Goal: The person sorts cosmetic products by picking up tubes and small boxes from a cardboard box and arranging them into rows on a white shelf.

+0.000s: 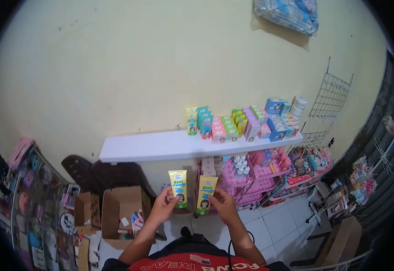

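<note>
My left hand (164, 204) grips a yellow and green tube (178, 183), held upright with its wide end on top. A similar yellow tube (207, 185) is in my right hand (222, 204), also upright, a small gap apart from the first. Both tubes are in front of and below the white wall shelf (147, 146). On the shelf, yellow tubes (191, 123) stand beside teal tubes (205, 124), with pink and green boxes (224, 129) to their right.
Blue boxes (278, 126) and stacked white round containers (299, 107) sit at the shelf's right end. Below are pink racks (237, 180) with goods. Open cardboard boxes (121, 203) lie at lower left, near a display case (29, 194). A wire grid (330, 95) hangs on the right.
</note>
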A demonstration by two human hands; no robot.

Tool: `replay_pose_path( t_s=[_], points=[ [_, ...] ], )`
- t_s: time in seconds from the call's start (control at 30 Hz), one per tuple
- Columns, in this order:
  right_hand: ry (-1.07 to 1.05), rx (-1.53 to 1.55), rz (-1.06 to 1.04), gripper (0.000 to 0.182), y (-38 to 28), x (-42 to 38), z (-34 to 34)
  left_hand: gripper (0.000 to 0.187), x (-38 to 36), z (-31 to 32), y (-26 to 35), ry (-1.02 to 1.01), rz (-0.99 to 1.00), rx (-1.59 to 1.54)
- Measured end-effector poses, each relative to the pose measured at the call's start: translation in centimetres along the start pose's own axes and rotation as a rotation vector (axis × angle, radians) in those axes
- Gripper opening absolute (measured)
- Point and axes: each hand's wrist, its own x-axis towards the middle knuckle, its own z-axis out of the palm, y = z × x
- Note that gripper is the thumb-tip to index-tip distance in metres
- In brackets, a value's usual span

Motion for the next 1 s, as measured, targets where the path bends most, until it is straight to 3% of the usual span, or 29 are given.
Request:
replay_pose_path(
  t_s=[0.2, 0.4, 0.47, 0.63, 1.0],
  points=[
    [0.012, -0.115, -0.077, 0.032, -1.1, 6.7, -1.1, 0.040, 7.4, -0.6, -1.2, -0.040, 0.089, -0.041],
    [-0.025, -0.109, -0.020, 0.031, -4.2, 13.4, -1.0, 0.043, 15.2, -0.6, 0.7, -0.048, 0.200, -0.023],
    [-0.009, -0.099, -0.146, 0.031, -3.7, 16.1, -1.4, 0.044, 18.2, -0.7, 1.6, -0.038, 0.181, -0.036],
    [0.006, -0.120, -0.211, 0.036, -4.7, 19.2, -1.0, 0.043, 24.8, -1.1, 0.3, 0.065, 0.288, 0.185],
    [-0.066, -0.221, -0.169, 0.035, -5.4, 20.7, -2.4, 0.046, 27.7, 0.6, -1.9, 0.216, 0.350, 0.291]
  ],
)
